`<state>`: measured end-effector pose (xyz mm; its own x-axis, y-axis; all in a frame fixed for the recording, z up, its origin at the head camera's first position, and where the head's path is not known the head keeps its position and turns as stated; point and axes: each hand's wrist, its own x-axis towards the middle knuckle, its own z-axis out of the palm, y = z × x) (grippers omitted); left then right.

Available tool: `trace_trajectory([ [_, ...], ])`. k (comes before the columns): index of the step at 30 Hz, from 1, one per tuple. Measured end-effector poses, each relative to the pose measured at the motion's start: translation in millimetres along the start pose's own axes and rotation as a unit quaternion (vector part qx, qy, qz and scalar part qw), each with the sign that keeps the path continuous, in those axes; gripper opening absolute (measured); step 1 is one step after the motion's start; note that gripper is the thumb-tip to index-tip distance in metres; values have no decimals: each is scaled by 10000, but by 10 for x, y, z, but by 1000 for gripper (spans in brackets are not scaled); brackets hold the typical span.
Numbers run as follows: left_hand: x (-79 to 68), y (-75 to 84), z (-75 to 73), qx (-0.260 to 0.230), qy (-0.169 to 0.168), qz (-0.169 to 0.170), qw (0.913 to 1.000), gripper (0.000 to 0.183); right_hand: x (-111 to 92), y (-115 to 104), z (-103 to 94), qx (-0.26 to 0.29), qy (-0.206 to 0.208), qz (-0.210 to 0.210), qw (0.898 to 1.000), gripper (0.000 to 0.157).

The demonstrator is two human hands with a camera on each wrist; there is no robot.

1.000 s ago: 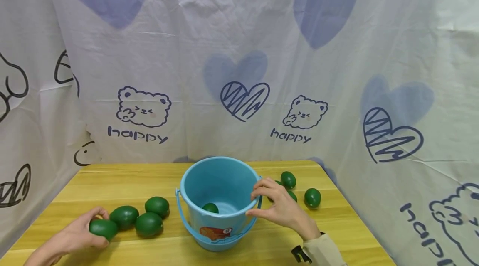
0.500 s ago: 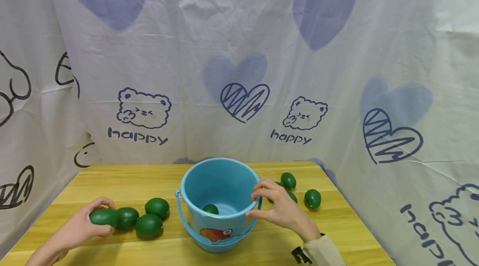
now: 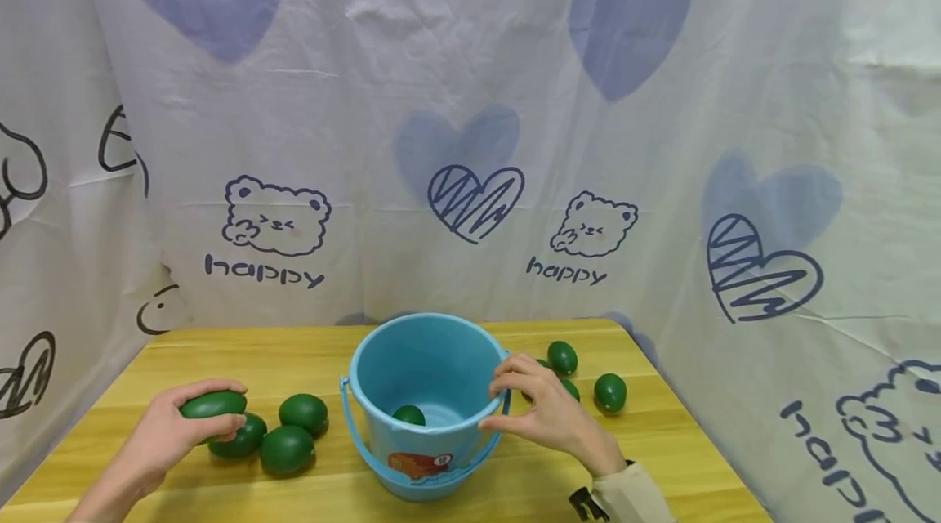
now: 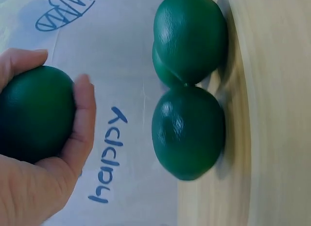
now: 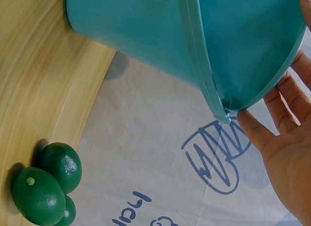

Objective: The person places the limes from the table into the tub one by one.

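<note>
My left hand (image 3: pixel 163 433) grips a glossy dark green oval fruit (image 3: pixel 213 404) between thumb and fingers, raised over the table. In the left wrist view, that held fruit (image 4: pixel 36 114) is well apart from the others. Close by on the table lie three more such fruits, one nearest the hand (image 3: pixel 241 440), one in front (image 3: pixel 287 450) and one behind (image 3: pixel 304 413). A light blue bucket (image 3: pixel 419 435) stands upright in the middle, with one green fruit (image 3: pixel 408 415) on its bottom. My right hand (image 3: pixel 551 413) pinches the bucket's right rim, thumb outside, by the handle joint.
Right of the bucket lie several more green fruits, one at the back (image 3: pixel 562 358) and one farther right (image 3: pixel 610 393); my right hand partly hides others. The bucket's handle (image 3: pixel 353 425) hangs down in front. A printed cloth (image 3: pixel 441 57) closes off the wooden table's (image 3: pixel 220 351) back and sides.
My left hand has lifted its fruit up and slightly to the right, from beside the other fruits to above them. The right hand stays on the bucket's rim, and the view shifts slightly.
</note>
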<state>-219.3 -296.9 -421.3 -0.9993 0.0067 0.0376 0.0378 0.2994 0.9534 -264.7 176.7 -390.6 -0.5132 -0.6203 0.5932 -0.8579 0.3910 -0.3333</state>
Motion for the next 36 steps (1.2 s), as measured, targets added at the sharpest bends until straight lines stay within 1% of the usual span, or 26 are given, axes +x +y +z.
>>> trace_trajectory([
  [2, 0, 28, 38, -112, 43, 3, 9999, 49, 0, -9, 8, 31, -13, -4, 10000, 25],
  [5, 8, 93, 94, -36, 175, -64, 9998, 48, -2, -11, 15, 19, -24, -13, 10000, 25],
  [8, 32, 185, 154, -64, 369, -106, 9992, 46, -2, -3, 9, -19, 3, -6, 10000, 25],
  [10, 53, 248, 195, -102, 482, -52, 9988, 45, 2, 1, 5, -32, 14, 14, 10000, 25],
  [13, 79, 323, 262, -42, 566, 153, 9983, 44, 8, -2, -1, -17, 14, 52, 10000, 25],
  [17, 97, 370, 351, 61, 545, 267, 9981, 45, 5, -16, 9, 17, -30, 46, 10000, 25],
  [21, 118, 416, 438, -5, 562, 304, 9980, 48, 6, -26, 14, 52, -30, 7, 10000, 25],
  [27, 182, 513, 554, -18, 563, 660, 9962, 47, 8, -24, -2, 7, -50, 152, 9999, 26],
  [29, 194, 534, 594, -68, 528, 797, 9954, 46, 6, -23, -7, -11, -77, 182, 9998, 26],
  [31, 204, 548, 630, -134, 485, 859, 9950, 45, 4, -22, -9, -28, -97, 170, 9998, 26],
  [36, 214, 599, 696, -318, 390, 904, 9946, 46, 6, -22, -10, -62, -95, 135, 9998, 25],
])
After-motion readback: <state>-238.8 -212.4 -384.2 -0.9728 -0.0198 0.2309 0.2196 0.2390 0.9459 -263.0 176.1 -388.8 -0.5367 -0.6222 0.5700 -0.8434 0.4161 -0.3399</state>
